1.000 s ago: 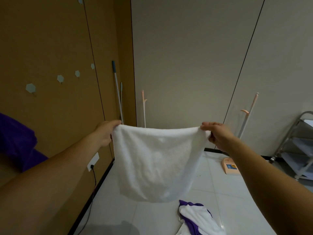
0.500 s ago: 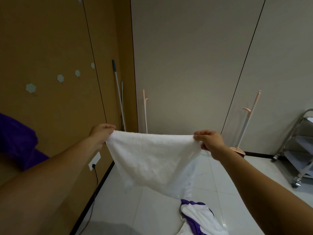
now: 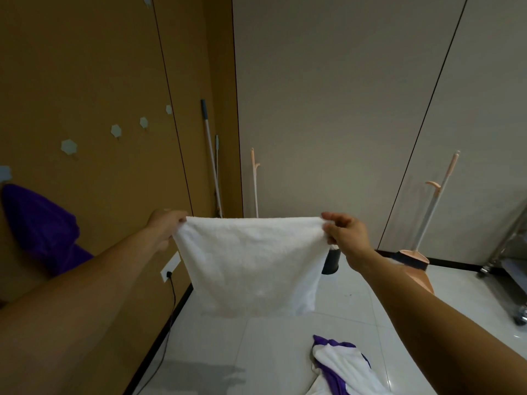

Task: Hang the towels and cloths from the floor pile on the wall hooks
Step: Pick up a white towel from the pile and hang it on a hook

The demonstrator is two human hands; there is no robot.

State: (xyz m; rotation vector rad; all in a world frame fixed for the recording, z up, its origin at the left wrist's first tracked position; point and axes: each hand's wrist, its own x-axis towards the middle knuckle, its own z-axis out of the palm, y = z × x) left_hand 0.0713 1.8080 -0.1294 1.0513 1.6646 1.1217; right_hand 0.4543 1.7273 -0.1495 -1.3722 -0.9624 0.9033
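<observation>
Cloth is held up in the air: a white towel is spread out flat between two hands. One top corner is gripped by the left hand, with the fingers curled round the edge. The other top corner is pinched by the right hand between thumb and fingers. The top edge is pulled nearly straight. The bottom edge is hung loose above the floor.

The floor pile is seen low down, beside the right arm. It is made of white and purple cloths, bunched up together on the pale tiles. It is well apart from the held towel.

Wall hooks are stuck in a row on the brown wall at the left. They are shaped like small pale six-sided tiles. A purple cloth is hung just under the hook nearest the camera, above the left arm.

A mop handle is leaned in the corner. A white socket is set low in the brown wall, and a black cable is plugged into it. A small black bin is partly hidden behind the towel. A peach broom and dustpan are stood by the far wall. A metal cart is seen at the right edge.
</observation>
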